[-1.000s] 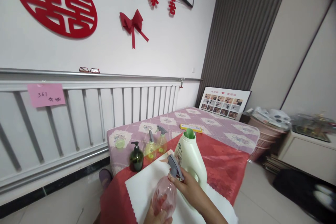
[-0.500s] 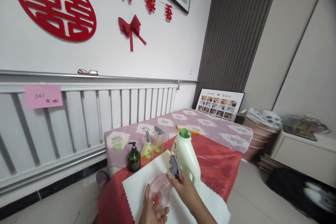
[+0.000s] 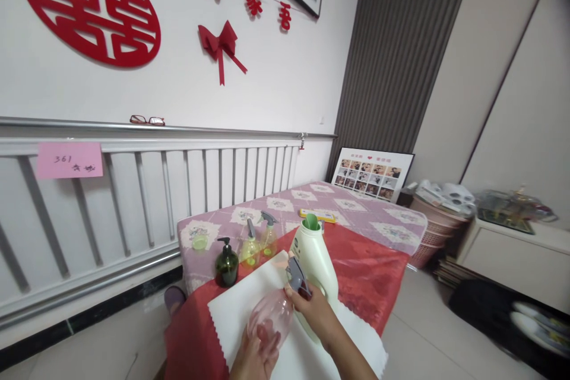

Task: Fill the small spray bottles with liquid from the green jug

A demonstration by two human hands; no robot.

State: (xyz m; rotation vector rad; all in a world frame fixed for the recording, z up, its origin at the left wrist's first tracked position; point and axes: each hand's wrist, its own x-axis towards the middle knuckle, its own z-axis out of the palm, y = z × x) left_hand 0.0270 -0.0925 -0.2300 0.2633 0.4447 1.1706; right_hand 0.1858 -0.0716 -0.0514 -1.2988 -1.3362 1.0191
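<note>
Tilted over the white sheet (image 3: 240, 303) is a clear pink spray bottle (image 3: 272, 312) with a grey trigger head. My left hand (image 3: 258, 353) is closed around its lower body. At the neck and grey spray head (image 3: 296, 276), my right hand (image 3: 309, 306) grips with its fingers closed; the fingertips are partly hidden behind the head. Just beyond the right hand stands a large pale green jug (image 3: 317, 255) with a handle and a green funnel-like piece (image 3: 312, 222) in its mouth.
Left of the sheet stand a dark green pump bottle (image 3: 227, 264) and two yellowish spray bottles (image 3: 250, 249), (image 3: 269, 237). A pale green cap (image 3: 200, 242) and a yellow box (image 3: 317, 215) lie on the patterned cloth (image 3: 276, 205). A radiator (image 3: 231, 175) runs along the wall.
My left hand has shifted its hold, its fingers now wrapped closer under the pink bottle. The right hand stays at the spray head, moved very slightly. The view has shifted a little.
</note>
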